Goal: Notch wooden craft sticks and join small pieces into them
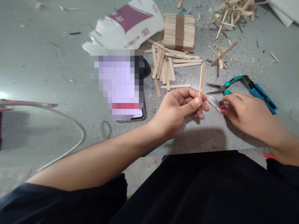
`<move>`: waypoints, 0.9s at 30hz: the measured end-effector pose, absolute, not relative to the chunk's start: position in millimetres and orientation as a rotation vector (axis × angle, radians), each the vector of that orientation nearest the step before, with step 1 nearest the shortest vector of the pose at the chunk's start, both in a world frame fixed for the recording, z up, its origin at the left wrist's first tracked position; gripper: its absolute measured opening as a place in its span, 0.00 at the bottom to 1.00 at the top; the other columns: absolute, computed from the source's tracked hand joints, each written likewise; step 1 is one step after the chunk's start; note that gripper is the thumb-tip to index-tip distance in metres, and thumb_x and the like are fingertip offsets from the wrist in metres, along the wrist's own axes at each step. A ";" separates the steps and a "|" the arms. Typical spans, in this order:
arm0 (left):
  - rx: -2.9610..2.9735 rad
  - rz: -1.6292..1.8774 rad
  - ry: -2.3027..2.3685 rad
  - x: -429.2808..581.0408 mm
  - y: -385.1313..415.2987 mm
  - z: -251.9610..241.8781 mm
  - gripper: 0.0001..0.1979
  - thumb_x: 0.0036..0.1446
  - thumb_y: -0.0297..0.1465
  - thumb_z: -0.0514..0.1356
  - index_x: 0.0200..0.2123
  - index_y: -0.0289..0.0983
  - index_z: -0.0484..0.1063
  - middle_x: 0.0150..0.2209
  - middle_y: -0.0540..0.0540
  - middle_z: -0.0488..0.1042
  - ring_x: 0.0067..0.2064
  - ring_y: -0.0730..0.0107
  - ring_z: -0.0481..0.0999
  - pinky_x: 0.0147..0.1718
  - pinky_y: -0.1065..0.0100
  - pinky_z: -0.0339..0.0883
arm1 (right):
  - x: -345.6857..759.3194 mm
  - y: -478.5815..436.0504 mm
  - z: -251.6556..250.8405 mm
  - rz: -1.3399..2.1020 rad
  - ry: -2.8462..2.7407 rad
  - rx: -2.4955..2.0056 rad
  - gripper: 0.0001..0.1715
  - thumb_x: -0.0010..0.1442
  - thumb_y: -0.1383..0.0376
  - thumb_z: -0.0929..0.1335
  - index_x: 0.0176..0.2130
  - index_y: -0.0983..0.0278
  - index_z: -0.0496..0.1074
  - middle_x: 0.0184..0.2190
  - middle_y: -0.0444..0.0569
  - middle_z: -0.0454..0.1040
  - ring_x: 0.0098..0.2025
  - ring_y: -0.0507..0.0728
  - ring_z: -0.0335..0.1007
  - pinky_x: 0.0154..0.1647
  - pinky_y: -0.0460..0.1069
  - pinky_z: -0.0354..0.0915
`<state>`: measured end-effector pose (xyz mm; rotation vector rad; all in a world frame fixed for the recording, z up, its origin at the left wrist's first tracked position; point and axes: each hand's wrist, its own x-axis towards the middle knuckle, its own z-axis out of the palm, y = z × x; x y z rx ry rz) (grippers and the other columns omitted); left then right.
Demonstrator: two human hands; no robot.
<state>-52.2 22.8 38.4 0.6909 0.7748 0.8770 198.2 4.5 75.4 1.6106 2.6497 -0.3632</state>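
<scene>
A wooden craft stick [202,76] stands nearly upright, pinched between thumb and fingers of my left hand [183,105]. It has a small notch or slit low down. To its right, a second slotted stick [215,105] slants down toward my right hand [245,115]. The fingers of that hand are closed at its lower end, around a small red or pink item [224,107] that is mostly hidden. Teal-handled pliers [227,88] lie open just beyond my right hand, and a blue cutter [261,95] rests beside them.
Loose sticks [167,65] lie scattered behind my left hand, before a banded stick bundle [179,32]. A white plastic bag [130,25] and a blurred-out phone [140,116] are at left. Crossed sticks [220,57] and a stick pile [233,14] sit back right. A cable [81,137] curves at left.
</scene>
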 end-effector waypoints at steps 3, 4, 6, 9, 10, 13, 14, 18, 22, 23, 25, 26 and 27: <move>0.696 0.875 0.782 -52.0 23.4 38.8 0.21 0.50 0.40 0.82 0.33 0.34 0.78 0.29 0.48 0.84 0.25 0.76 0.79 0.27 0.74 0.77 | 191.8 -0.6 73.9 -0.404 2.587 1.644 0.15 0.75 0.63 0.62 0.56 0.63 0.71 0.48 0.59 0.82 0.35 0.60 0.77 0.32 0.55 0.55; 0.699 0.877 0.787 -51.9 23.5 39.0 0.20 0.50 0.39 0.82 0.33 0.35 0.78 0.29 0.48 0.84 0.25 0.76 0.79 0.27 0.74 0.77 | 190.7 -0.8 73.7 -0.435 2.570 1.664 0.16 0.74 0.64 0.63 0.58 0.64 0.70 0.47 0.58 0.82 0.35 0.60 0.76 0.32 0.54 0.55; 0.699 0.882 0.791 -52.0 23.6 39.2 0.19 0.51 0.38 0.81 0.33 0.35 0.77 0.30 0.48 0.84 0.25 0.76 0.79 0.27 0.75 0.76 | 189.3 0.3 72.7 -0.504 2.544 1.683 0.19 0.71 0.65 0.64 0.60 0.64 0.69 0.44 0.56 0.83 0.34 0.60 0.75 0.33 0.54 0.56; 0.683 0.865 0.754 -52.4 22.9 39.4 0.18 0.52 0.37 0.81 0.32 0.35 0.77 0.30 0.48 0.84 0.25 0.77 0.80 0.27 0.75 0.77 | 187.2 4.4 69.2 -0.510 2.501 1.668 0.13 0.70 0.64 0.64 0.52 0.63 0.71 0.40 0.54 0.81 0.30 0.59 0.71 0.31 0.54 0.52; 0.675 0.854 0.738 -52.5 22.5 39.6 0.18 0.52 0.37 0.81 0.32 0.35 0.77 0.30 0.49 0.84 0.25 0.77 0.80 0.28 0.76 0.77 | 186.3 5.9 67.8 -0.472 2.485 1.677 0.10 0.70 0.63 0.64 0.48 0.62 0.71 0.37 0.54 0.80 0.28 0.58 0.68 0.30 0.54 0.50; 0.656 0.822 0.704 -52.8 21.4 40.5 0.18 0.53 0.38 0.81 0.32 0.35 0.77 0.30 0.49 0.84 0.24 0.76 0.80 0.28 0.75 0.77 | 184.7 9.6 65.1 -0.459 2.496 1.762 0.14 0.74 0.57 0.61 0.36 0.60 0.67 0.27 0.49 0.73 0.23 0.55 0.57 0.29 0.55 0.44; 0.650 0.813 0.697 -52.9 21.2 40.8 0.19 0.52 0.39 0.81 0.32 0.35 0.77 0.30 0.49 0.84 0.24 0.76 0.80 0.28 0.75 0.78 | 184.8 10.3 65.1 -0.537 2.532 1.795 0.18 0.75 0.55 0.61 0.34 0.59 0.64 0.25 0.46 0.71 0.23 0.54 0.55 0.28 0.54 0.45; 0.639 0.774 0.693 -53.5 21.2 41.3 0.21 0.51 0.41 0.82 0.34 0.34 0.79 0.30 0.47 0.85 0.25 0.73 0.81 0.28 0.73 0.79 | 188.8 9.9 68.9 -1.050 2.679 1.907 0.23 0.77 0.53 0.62 0.31 0.58 0.59 0.22 0.41 0.66 0.24 0.53 0.58 0.29 0.52 0.53; 0.632 0.755 0.704 -52.9 20.0 39.2 0.22 0.50 0.42 0.82 0.36 0.34 0.79 0.30 0.46 0.86 0.25 0.72 0.82 0.29 0.72 0.80 | 190.7 8.2 73.3 -1.303 2.695 1.931 0.20 0.76 0.57 0.64 0.31 0.58 0.61 0.24 0.40 0.65 0.26 0.52 0.58 0.29 0.51 0.57; 0.635 0.748 0.707 -52.5 19.3 38.3 0.22 0.50 0.42 0.82 0.36 0.34 0.79 0.31 0.46 0.86 0.26 0.72 0.83 0.29 0.72 0.80 | 190.1 7.8 74.0 -1.331 2.697 1.923 0.20 0.76 0.58 0.65 0.31 0.58 0.61 0.24 0.40 0.65 0.26 0.51 0.57 0.29 0.51 0.57; 0.645 0.721 0.710 -51.7 17.7 36.6 0.23 0.51 0.43 0.82 0.36 0.34 0.78 0.31 0.45 0.86 0.26 0.71 0.83 0.30 0.71 0.81 | 187.5 6.6 74.9 -1.385 2.698 1.918 0.20 0.75 0.59 0.65 0.30 0.58 0.60 0.24 0.40 0.63 0.26 0.51 0.55 0.28 0.50 0.56; 0.650 0.708 0.706 -51.5 16.8 35.9 0.23 0.51 0.43 0.82 0.37 0.34 0.78 0.31 0.45 0.86 0.27 0.71 0.84 0.31 0.71 0.81 | 185.7 5.6 74.9 -1.413 2.699 1.913 0.21 0.75 0.58 0.65 0.30 0.58 0.60 0.23 0.39 0.62 0.25 0.51 0.55 0.28 0.50 0.56; 0.654 0.694 0.698 -51.3 16.1 35.4 0.23 0.52 0.43 0.81 0.37 0.34 0.78 0.31 0.44 0.86 0.27 0.71 0.84 0.31 0.71 0.81 | 183.6 4.3 74.7 -1.441 2.701 1.904 0.22 0.75 0.57 0.65 0.29 0.58 0.60 0.22 0.39 0.62 0.24 0.51 0.55 0.27 0.50 0.55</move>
